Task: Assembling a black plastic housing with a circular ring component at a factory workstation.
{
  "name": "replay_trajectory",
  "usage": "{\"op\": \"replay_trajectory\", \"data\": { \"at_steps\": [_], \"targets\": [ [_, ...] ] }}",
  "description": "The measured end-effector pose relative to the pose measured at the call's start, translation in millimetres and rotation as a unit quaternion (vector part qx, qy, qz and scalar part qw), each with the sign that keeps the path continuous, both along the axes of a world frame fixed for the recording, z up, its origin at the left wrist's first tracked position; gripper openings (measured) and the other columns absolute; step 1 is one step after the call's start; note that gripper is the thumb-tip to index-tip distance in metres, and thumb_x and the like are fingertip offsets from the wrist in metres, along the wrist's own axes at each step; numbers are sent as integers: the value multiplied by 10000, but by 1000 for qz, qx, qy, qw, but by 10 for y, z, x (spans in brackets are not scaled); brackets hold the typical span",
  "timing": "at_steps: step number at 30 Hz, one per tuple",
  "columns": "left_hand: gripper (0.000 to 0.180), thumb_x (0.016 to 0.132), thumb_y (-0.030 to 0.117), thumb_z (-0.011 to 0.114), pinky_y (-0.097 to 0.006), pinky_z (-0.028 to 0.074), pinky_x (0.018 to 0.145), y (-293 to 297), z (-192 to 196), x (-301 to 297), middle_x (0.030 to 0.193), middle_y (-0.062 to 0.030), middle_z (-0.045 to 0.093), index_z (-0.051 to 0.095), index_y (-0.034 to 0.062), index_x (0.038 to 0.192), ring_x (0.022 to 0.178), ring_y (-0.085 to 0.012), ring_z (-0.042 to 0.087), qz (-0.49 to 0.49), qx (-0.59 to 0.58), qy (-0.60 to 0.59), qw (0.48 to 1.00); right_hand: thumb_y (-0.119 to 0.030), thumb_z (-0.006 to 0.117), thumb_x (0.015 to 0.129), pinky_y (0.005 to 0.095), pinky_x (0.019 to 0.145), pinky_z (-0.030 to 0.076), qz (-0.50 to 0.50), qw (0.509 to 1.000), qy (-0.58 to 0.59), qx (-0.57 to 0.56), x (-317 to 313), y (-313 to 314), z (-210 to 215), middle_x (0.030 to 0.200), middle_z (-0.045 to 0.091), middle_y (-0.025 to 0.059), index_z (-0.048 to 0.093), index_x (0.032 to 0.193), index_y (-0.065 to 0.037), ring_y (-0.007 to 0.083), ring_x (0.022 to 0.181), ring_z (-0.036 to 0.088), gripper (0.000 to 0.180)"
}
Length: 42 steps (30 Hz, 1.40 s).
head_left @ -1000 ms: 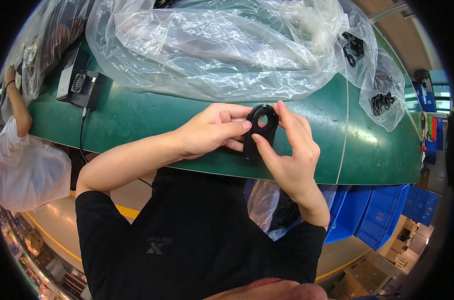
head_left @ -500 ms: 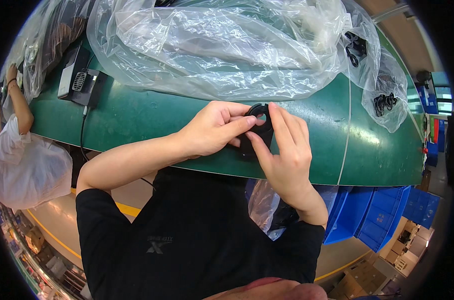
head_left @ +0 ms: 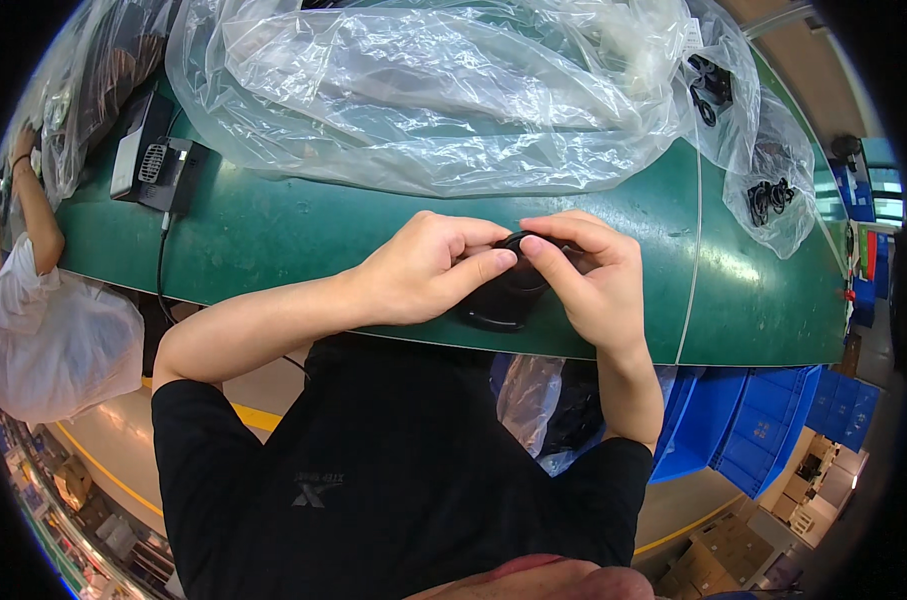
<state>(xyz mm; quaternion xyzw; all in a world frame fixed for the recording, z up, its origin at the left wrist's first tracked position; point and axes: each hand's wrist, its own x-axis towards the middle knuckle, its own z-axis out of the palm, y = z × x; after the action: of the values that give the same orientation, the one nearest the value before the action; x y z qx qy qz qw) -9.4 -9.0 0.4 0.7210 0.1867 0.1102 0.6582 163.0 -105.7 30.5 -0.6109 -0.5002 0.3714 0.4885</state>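
Just above the table's near edge, both my hands pinch a glossy black plastic part (head_left: 503,305) with a rounded end toward me. My left hand (head_left: 423,268) is closed at the part's upper left, thumb on top and index finger behind. From the other side my right hand (head_left: 595,275) grips the upper right, its thumb close to the left thumb. A curved black rim shows between the thumbs; my fingers cover much of the far end.
A big clear plastic bag (head_left: 433,110) spreads over the far side of the green table (head_left: 303,235). Black cables in small bags (head_left: 770,200) lie at right. A black device (head_left: 173,175) with a cord stands left, near another person's arm (head_left: 38,205). Blue bins (head_left: 763,430) sit below right.
The black part has tilted, so the opening in its ring no longer shows and its glossy rounded end does. My right hand has shifted slightly right, its fingers now bent over the far edge.
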Motion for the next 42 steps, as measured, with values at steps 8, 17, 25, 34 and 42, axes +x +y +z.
{"op": "replay_trajectory", "data": {
  "at_steps": [8, 17, 25, 34, 42],
  "targets": [
    [270, 914, 141, 549, -211, 414, 631, -9, 98, -9, 808, 8, 601, 591, -70, 1077, 719, -32, 470, 23, -77, -6, 997, -33, 661, 798, 209, 647, 482, -1, 996, 89, -21, -13, -11, 1, 872, 616, 75, 649, 965, 39, 113, 756, 605, 182],
    [225, 911, 126, 536, -213, 387, 610, -32, 88, -15, 756, 15, 578, 630, -61, 995, 715, -26, 443, 50, -72, -9, 996, -20, 648, 804, 203, 655, 482, 15, 995, 84, -59, -17, -1, -32, 873, 616, 68, 651, 967, 40, 103, 755, 596, 174],
    [214, 904, 124, 533, -220, 347, 522, -43, 7, 11, 629, 44, 516, 641, -57, 940, 619, -8, 378, 73, -55, -29, 995, -21, 643, 811, 207, 652, 478, 20, 990, 125, -58, -29, 41, -71, 803, 626, 63, 660, 926, 41, 97, 729, 605, 133],
    [226, 897, 109, 543, -201, 431, 608, 13, 95, 28, 870, -26, 643, 581, -37, 1065, 691, -43, 529, 108, -218, -27, 970, -22, 732, 704, 247, 642, 513, -42, 977, -196, 80, -84, -85, 5, 977, 627, 122, 584, 1136, 33, 149, 725, 601, 460],
    [294, 832, -9, 591, -231, 493, 783, -18, 77, 12, 1008, -117, 640, 543, -50, 1119, 901, -114, 609, 75, -293, -68, 951, 10, 732, 689, 278, 646, 531, -79, 965, -216, 127, -213, -121, -78, 1064, 600, 163, 589, 1094, 39, 207, 840, 626, 431]
  ]
}}
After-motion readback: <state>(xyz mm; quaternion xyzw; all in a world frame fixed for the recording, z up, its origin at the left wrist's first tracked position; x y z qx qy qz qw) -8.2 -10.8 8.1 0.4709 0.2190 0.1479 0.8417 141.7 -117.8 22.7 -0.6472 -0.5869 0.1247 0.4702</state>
